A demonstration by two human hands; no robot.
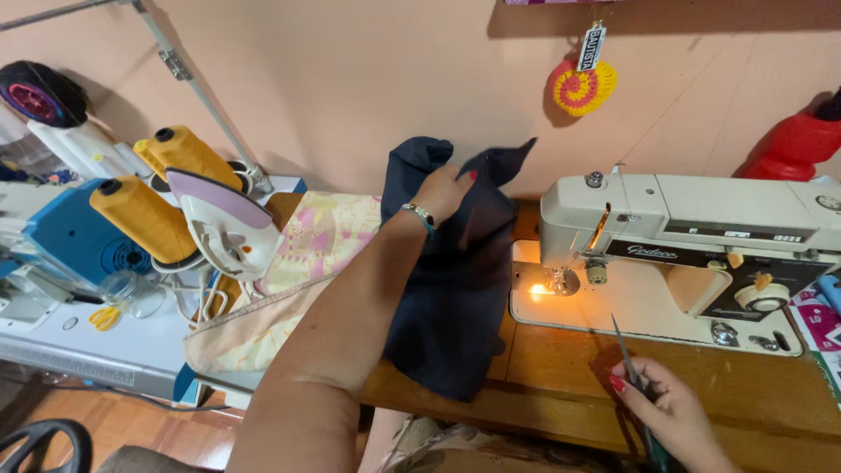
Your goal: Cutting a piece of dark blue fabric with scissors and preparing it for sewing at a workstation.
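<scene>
My left hand (443, 194) reaches forward and grips a dark navy piece of cloth (455, 289), lifting its top edge against the wall while the rest hangs down over the wooden table edge. My right hand (659, 405) rests on the wooden sewing table (753, 394) at the lower right, closed around a pair of thin scissors (624, 350) whose blades point up toward the machine. A cream sewing machine (692, 219) stands to the right of the cloth, its lamp lit over the needle plate (545, 287).
To the left, an ironing board with a patterned cover (307, 254) carries a white and lilac iron (223, 219). Yellow thread cones (144, 219) sit on a blue and white machine (70, 245). A crocheted red-yellow ornament (583, 88) hangs on the wall. A red object (797, 144) stands at far right.
</scene>
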